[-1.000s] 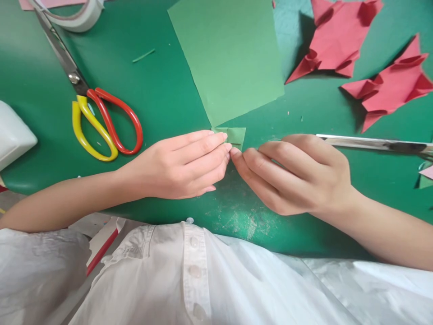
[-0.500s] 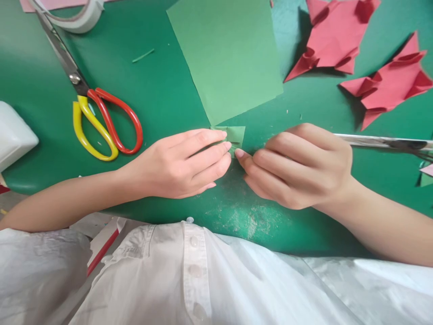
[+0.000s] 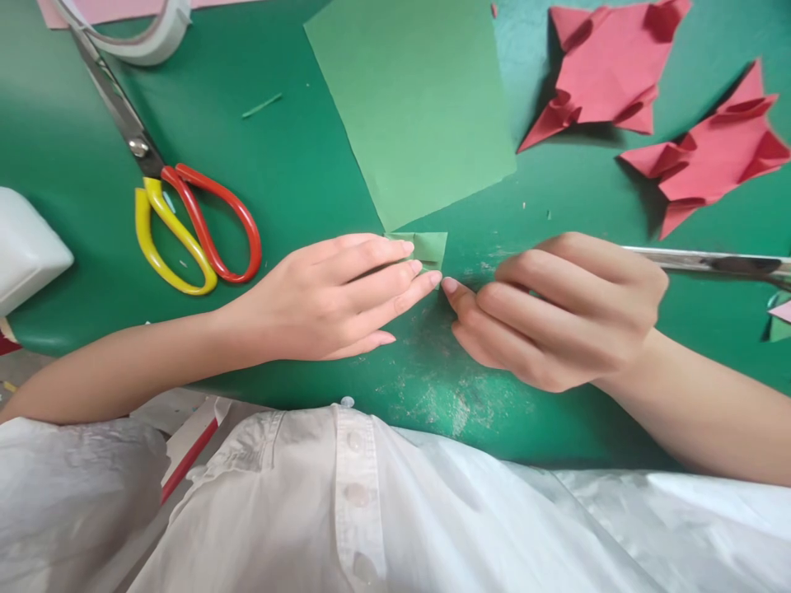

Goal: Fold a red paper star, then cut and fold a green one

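Observation:
A small folded piece of green paper (image 3: 428,245) lies on the green table (image 3: 297,181), just below the corner of a large green sheet (image 3: 414,99). My left hand (image 3: 337,296) rests on the table with its fingers stretched together, and their tips press on the small piece's left edge. My right hand (image 3: 559,309) is curled beside it, fingers bent in a loose pinch, with its fingertips close to the left hand's at the piece's lower right. Whether the right hand grips the paper is hidden.
Scissors with one red and one yellow handle (image 3: 185,222) lie at the left. A tape roll (image 3: 142,33) is at the top left, a white object (image 3: 28,247) at the left edge. Two folded red paper shapes (image 3: 609,66) (image 3: 717,156) lie at the upper right. A metal blade (image 3: 710,262) sticks out behind my right hand.
My right hand has slid slightly right and curled tighter. The fingers of my left hand have stretched out flatter toward the small green piece, which has stayed in place.

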`<state>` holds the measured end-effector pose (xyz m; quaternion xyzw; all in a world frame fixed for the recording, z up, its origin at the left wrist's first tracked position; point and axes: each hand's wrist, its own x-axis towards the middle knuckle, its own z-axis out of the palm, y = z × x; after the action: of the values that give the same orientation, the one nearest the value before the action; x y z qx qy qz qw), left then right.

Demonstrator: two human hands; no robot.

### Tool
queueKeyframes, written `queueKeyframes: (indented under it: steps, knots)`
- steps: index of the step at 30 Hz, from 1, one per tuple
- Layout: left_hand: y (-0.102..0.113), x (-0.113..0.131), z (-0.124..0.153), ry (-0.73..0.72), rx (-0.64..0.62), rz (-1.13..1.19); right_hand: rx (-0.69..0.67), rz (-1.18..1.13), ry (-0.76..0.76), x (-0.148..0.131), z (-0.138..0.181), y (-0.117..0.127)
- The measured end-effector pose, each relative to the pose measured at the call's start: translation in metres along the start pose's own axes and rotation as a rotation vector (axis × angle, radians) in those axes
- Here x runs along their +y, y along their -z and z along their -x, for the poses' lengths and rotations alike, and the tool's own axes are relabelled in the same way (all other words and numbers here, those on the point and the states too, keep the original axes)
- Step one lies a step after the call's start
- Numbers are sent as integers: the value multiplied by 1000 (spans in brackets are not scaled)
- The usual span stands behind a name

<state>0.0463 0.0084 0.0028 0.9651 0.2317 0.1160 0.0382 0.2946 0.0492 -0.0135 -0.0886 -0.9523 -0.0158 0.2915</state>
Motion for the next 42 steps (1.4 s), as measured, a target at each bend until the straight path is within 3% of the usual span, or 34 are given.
queueKeyframes:
  steps: [4,9,12,25,32,42]
  knots:
    - [-1,0,0,16,5,27,25,3,-15,3,1,-4]
    - [1,0,0,8,-3,51,116,57,-152,2,2,-10]
    - [2,-2,1,-32,-28,42,23,56,-199,-1,0,-11]
    - [-1,-3,7,-36,-10,88,-15,118,-63,-1,-6,-3]
    - [-1,-2,6,47,-11,96,-48,116,-61,-4,-8,-1]
    - [-1,-4,5,-45,-4,98,-20,43,-120,0,-4,-5]
